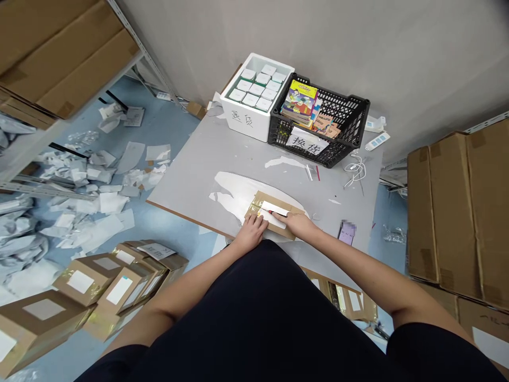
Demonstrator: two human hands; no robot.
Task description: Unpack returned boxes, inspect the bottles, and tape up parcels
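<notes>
A small brown cardboard box (pixel 288 232) lies near the table's front edge, with a white label (pixel 274 217) on top and shiny tape at its left end. My left hand (pixel 252 232) grips that left end, its fingers over the top and its thumb hidden. In my right hand (pixel 298 223) is a utility knife (pixel 272 212) with a red part showing. The right index finger stretches along the knife, and the tip points left at the box's taped end. Under the box is a large piece of torn white sheet (pixel 234 185).
At the table's back stand a white foam box (pixel 248 124) of small white boxes and a black crate (pixel 338 151) of books. A phone (pixel 347 233) and a white cable (pixel 356 171) lie on the right. Cartons (pixel 107 265) and scattered paper (pixel 107 228) cover the left floor.
</notes>
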